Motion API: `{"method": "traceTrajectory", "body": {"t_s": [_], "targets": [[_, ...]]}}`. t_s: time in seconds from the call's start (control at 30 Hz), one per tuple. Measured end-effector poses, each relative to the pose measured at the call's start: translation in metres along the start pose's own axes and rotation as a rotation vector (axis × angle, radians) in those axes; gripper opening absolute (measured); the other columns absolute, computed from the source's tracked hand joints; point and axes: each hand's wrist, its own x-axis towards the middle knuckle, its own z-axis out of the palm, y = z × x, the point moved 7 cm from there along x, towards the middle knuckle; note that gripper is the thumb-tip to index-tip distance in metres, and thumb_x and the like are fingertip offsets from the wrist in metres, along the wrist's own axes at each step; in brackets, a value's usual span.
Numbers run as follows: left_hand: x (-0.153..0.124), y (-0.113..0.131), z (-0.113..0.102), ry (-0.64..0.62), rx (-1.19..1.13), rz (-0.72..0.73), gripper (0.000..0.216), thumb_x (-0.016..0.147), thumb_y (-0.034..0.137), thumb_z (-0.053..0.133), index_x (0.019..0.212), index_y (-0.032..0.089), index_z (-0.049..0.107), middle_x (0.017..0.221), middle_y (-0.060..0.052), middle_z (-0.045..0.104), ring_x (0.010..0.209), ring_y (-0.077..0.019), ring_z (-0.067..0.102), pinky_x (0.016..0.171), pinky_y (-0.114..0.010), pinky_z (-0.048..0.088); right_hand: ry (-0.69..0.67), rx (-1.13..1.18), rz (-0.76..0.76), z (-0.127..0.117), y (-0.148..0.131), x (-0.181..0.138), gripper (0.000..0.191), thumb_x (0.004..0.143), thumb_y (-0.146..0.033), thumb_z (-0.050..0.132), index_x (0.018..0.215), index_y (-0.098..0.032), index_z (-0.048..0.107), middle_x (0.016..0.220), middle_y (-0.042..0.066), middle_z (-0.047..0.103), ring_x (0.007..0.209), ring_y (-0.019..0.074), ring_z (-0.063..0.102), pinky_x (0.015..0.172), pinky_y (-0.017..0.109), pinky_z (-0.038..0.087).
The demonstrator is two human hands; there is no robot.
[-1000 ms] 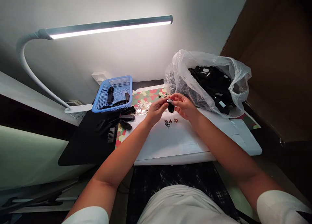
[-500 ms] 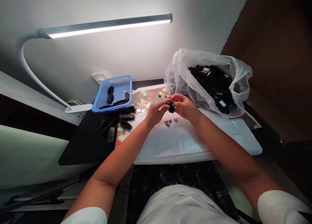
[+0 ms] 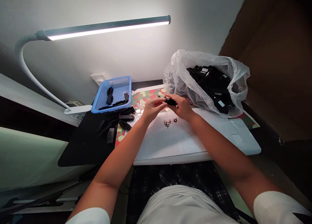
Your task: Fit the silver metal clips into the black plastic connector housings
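Observation:
My left hand (image 3: 151, 107) and my right hand (image 3: 181, 106) meet above the far part of a white board (image 3: 185, 141). Both pinch a small black plastic part (image 3: 170, 102) between their fingertips; it lies nearly level. A few small brown metal pieces (image 3: 170, 122) lie on the board just below the hands. Shiny metal bits (image 3: 140, 107) are scattered on the patterned mat to the left of my left hand.
A blue mesh basket (image 3: 114, 93) with black parts stands at the back left, and more black parts (image 3: 123, 118) lie in front of it. A clear plastic bag (image 3: 207, 81) full of black parts sits at the back right. A bar lamp (image 3: 107, 26) hangs overhead.
The black part has turned from hanging upright to lying nearly flat between my fingers. Both hands shifted slightly away from me.

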Motion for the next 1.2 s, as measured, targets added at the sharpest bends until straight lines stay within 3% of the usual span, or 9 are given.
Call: {"method": "traceTrajectory", "body": {"t_s": [0.17,0.37,0.5,0.67,0.77,0.87,0.97,1.07,1.2], "targets": [[-0.003,-0.004,-0.003,0.074,0.05,-0.024,0.03,0.066,0.039,0.087,0.084,0.017,0.079,0.085,-0.008,0.076,0.079,-0.0194,0.07,0.077,-0.035,0.056,-0.018,-0.185,-0.092,0.003,0.002,-0.001,0.042,0.096,-0.046,0.052,0.128,-0.021,0.063,0.116,0.014,0.071,0.111,0.0303,0.063,0.1,0.047,0.047],[-0.006,0.006,-0.005,0.188,0.239,0.127,0.021,0.07,0.037,0.083,0.082,0.021,0.08,0.09,-0.008,0.077,0.087,-0.0224,0.071,0.088,-0.04,0.056,-0.016,-0.302,-0.042,0.012,0.016,-0.002,0.043,0.097,-0.039,0.05,0.135,-0.02,0.059,0.113,0.015,0.069,0.105,0.0332,0.06,0.097,0.052,0.046],[-0.007,0.002,-0.005,0.226,0.252,0.12,0.02,0.068,0.038,0.083,0.078,0.022,0.08,0.089,-0.008,0.077,0.09,-0.0239,0.071,0.091,-0.041,0.055,0.006,-0.361,-0.02,0.013,0.019,-0.002,0.042,0.096,-0.032,0.049,0.135,-0.017,0.058,0.111,0.017,0.068,0.103,0.0341,0.059,0.097,0.054,0.046],[0.0,-0.019,-0.009,0.206,0.048,-0.079,0.029,0.067,0.04,0.083,0.085,0.018,0.075,0.085,-0.005,0.075,0.083,-0.0197,0.07,0.082,-0.035,0.054,0.005,-0.249,0.021,0.012,0.012,-0.004,0.052,0.09,-0.029,0.059,0.141,-0.022,0.051,0.116,0.014,0.067,0.109,0.0326,0.06,0.095,0.051,0.049],[0.006,-0.022,-0.028,0.317,-0.172,-0.073,0.027,0.07,0.038,0.081,0.086,0.02,0.068,0.085,-0.002,0.072,0.08,-0.0139,0.068,0.081,-0.028,0.053,0.03,-0.085,0.112,0.009,0.013,-0.005,0.068,0.083,-0.035,0.069,0.146,-0.023,0.045,0.127,0.015,0.062,0.11,0.0302,0.06,0.089,0.046,0.053],[0.009,-0.023,-0.047,0.443,-0.387,-0.035,0.026,0.073,0.037,0.075,0.089,0.023,0.061,0.086,0.001,0.069,0.081,-0.0116,0.067,0.08,-0.025,0.053,0.042,0.037,0.221,0.003,0.019,-0.001,0.048,0.082,-0.039,0.068,0.125,-0.019,0.062,0.118,0.013,0.065,0.097,0.0253,0.064,0.079,0.04,0.054],[0.009,-0.032,-0.051,0.511,-0.456,-0.136,0.025,0.075,0.038,0.07,0.089,0.022,0.058,0.083,0.0,0.067,0.076,-0.0111,0.066,0.07,-0.023,0.052,0.086,0.122,0.241,-0.027,0.01,0.009,0.028,0.085,-0.041,0.066,0.101,-0.018,0.071,0.099,0.008,0.069,0.084,0.0195,0.064,0.075,0.036,0.053],[0.009,-0.042,-0.042,0.49,-0.417,-0.284,0.024,0.075,0.037,0.067,0.091,0.021,0.06,0.081,0.0,0.066,0.063,-0.0091,0.061,0.055,-0.021,0.047,0.167,0.166,0.168,-0.091,-0.029,0.004,0.025,0.087,-0.044,0.066,0.094,-0.022,0.073,0.085,0.003,0.068,0.075,0.0161,0.062,0.07,0.033,0.052],[0.013,-0.045,-0.032,0.417,-0.406,-0.305,0.02,0.075,0.032,0.066,0.092,0.022,0.064,0.081,0.001,0.066,0.056,-0.0077,0.056,0.049,-0.021,0.044,0.184,0.003,0.015,-0.176,-0.096,-0.05,0.013,0.087,-0.038,0.07,0.09,-0.028,0.076,0.091,0.005,0.07,0.086,0.0196,0.066,0.075,0.037,0.052]]}}
